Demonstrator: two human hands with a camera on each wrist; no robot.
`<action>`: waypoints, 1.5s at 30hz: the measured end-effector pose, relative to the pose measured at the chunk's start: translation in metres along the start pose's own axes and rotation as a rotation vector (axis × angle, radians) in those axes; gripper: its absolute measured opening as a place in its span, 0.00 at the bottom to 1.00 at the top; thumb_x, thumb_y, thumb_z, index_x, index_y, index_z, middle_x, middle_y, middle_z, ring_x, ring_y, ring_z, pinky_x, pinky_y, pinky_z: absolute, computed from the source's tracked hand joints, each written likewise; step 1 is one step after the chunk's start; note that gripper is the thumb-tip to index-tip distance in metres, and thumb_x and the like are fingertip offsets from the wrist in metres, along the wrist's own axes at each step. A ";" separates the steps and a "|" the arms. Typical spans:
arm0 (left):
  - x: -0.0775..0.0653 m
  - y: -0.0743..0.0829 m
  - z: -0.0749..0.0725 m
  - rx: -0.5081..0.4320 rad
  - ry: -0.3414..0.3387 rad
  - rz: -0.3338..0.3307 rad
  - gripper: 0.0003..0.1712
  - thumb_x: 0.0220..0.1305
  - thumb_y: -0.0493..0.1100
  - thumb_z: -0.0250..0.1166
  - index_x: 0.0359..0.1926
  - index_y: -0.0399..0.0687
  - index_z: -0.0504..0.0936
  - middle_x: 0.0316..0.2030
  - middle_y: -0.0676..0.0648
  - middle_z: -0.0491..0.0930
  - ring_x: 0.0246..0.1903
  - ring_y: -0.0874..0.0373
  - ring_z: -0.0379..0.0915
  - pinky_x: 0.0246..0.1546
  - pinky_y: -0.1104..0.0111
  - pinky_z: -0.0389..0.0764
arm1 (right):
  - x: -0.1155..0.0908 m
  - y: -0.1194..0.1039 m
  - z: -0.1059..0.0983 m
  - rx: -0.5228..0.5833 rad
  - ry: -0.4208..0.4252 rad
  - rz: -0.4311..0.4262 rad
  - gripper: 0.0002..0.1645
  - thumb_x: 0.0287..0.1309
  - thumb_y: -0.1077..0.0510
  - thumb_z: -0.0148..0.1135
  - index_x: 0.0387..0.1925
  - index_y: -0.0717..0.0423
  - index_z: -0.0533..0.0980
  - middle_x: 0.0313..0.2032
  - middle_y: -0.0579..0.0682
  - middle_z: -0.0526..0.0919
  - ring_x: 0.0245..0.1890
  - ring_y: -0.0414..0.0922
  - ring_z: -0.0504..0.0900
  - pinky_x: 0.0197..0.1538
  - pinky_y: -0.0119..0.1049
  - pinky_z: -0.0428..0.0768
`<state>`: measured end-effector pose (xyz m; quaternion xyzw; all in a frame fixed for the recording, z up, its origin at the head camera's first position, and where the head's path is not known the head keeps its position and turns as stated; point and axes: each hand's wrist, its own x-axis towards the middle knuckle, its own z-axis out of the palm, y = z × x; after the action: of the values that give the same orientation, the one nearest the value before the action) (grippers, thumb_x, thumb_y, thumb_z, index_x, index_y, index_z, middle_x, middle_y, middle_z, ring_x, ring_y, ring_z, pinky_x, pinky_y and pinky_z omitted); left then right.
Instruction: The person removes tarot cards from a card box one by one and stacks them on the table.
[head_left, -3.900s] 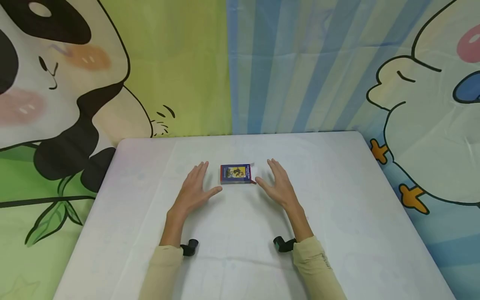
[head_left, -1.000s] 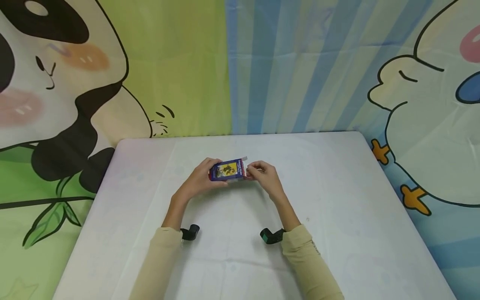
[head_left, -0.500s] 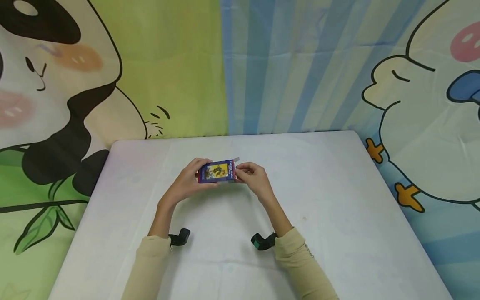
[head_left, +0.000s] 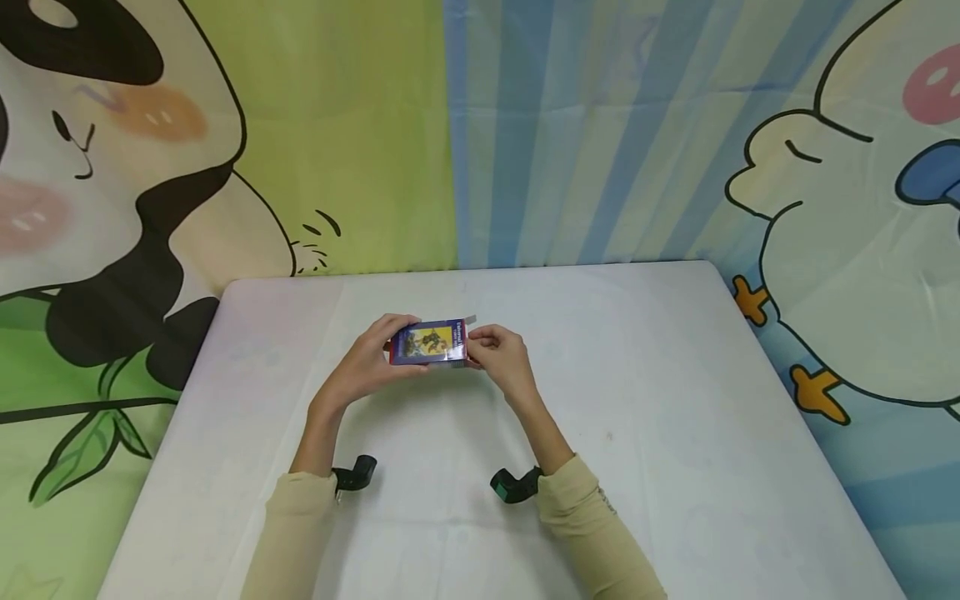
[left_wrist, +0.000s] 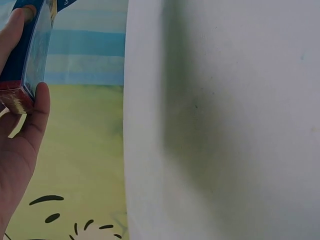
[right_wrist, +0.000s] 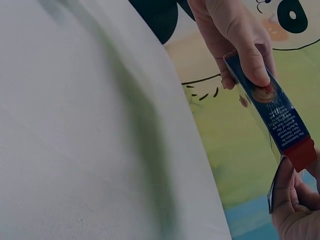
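Observation:
A blue card box [head_left: 427,342] with a yellow picture is held above the white table, its right end open and a flap sticking out. My left hand [head_left: 367,360] grips the box's left part, thumb along the near edge and fingers on the far one. In the left wrist view that hand [left_wrist: 22,155] holds the red-edged closed end. My right hand [head_left: 506,362] is at the open end, fingers curled and tips against it. The right wrist view shows a red flap [right_wrist: 301,154] beside the right hand [right_wrist: 300,215]; what its fingertips touch inside is hidden.
The white table [head_left: 637,375] spreads around and below both hands. Behind it hangs a cartoon-printed cloth [head_left: 360,142]. Small black cameras sit at the left wrist [head_left: 356,473] and right wrist [head_left: 513,486].
Earlier the box lay on the table between two open hands. The left hand has since lifted it, and the right has closed in on its open end. Lately both have shifted slightly left.

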<state>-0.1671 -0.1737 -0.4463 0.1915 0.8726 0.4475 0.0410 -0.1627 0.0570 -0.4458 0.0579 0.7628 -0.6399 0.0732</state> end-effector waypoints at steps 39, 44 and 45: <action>-0.004 -0.013 0.003 -0.317 0.054 -0.108 0.44 0.49 0.44 0.77 0.67 0.59 0.66 0.63 0.46 0.67 0.53 0.48 0.69 0.46 0.75 0.76 | 0.000 -0.016 0.008 0.011 -0.049 0.104 0.14 0.61 0.57 0.64 0.45 0.62 0.76 0.36 0.55 0.81 0.30 0.42 0.80 0.45 0.44 0.86; -0.005 -0.014 0.005 -0.383 0.049 -0.118 0.44 0.50 0.42 0.76 0.67 0.61 0.66 0.64 0.47 0.64 0.53 0.47 0.69 0.45 0.74 0.78 | 0.001 -0.013 0.010 0.015 -0.038 0.114 0.14 0.61 0.56 0.64 0.44 0.62 0.77 0.36 0.56 0.83 0.30 0.41 0.81 0.46 0.45 0.85; -0.006 -0.014 0.005 -0.399 0.048 -0.120 0.44 0.50 0.42 0.76 0.67 0.61 0.66 0.64 0.47 0.64 0.53 0.47 0.69 0.45 0.74 0.79 | 0.001 -0.013 0.011 0.015 -0.037 0.117 0.14 0.61 0.56 0.64 0.44 0.62 0.77 0.36 0.56 0.83 0.30 0.41 0.81 0.45 0.44 0.86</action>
<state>-0.1643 -0.1794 -0.4612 0.1165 0.7773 0.6125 0.0839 -0.1658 0.0444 -0.4357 0.0911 0.7518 -0.6412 0.1240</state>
